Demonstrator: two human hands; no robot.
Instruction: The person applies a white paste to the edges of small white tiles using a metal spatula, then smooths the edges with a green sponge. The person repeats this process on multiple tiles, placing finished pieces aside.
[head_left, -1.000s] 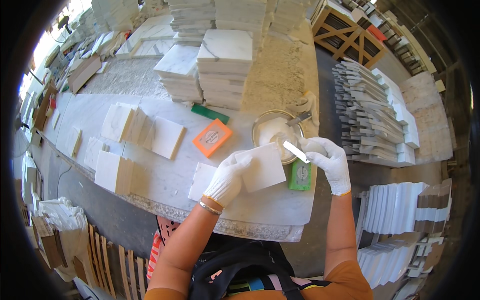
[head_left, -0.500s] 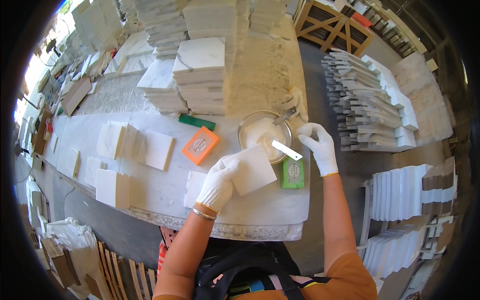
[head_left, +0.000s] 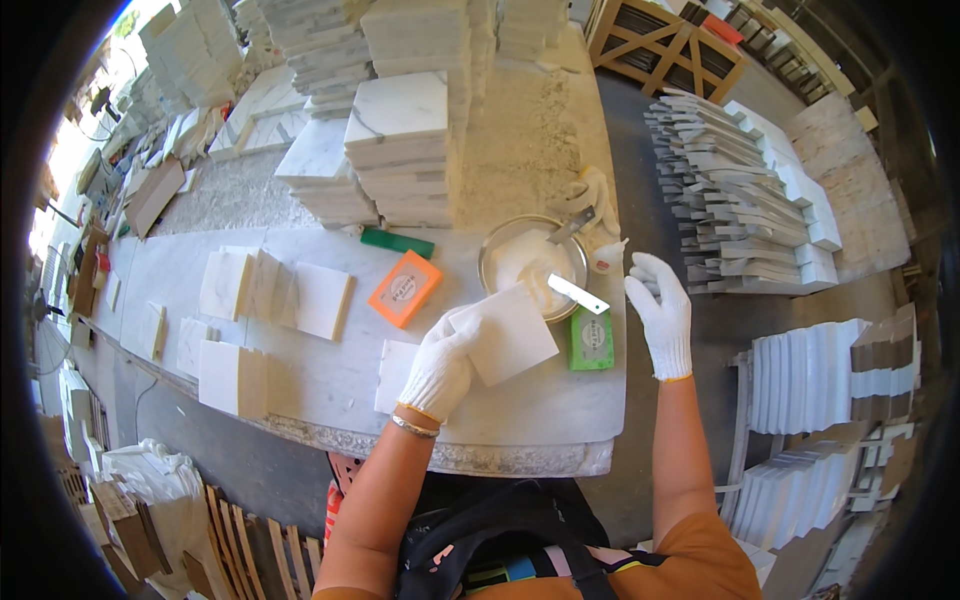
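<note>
My left hand, in a white knit glove, grips a square white marble tile by its left edge, tilted above the table. My right hand, gloved alike, hovers off the table's right edge; its fingers are loosely bent and hold nothing. Nearest to it stands a small white bottle. Beyond the tile is a round metal bowl of whitish paste. A white-handled tool rests across its near right rim, and a grey scraper blade lies over its far right rim.
Orange block, dark green block and bright green block lie around the bowl. Several white tiles stand left. Tall tile stacks rise behind. A crumpled glove lies beyond the bowl. Stone strips are piled right.
My right hand has moved right and slightly nearer me, away from the bottle, which now shows. My left hand still holds the tile. The whole view has shifted slightly.
</note>
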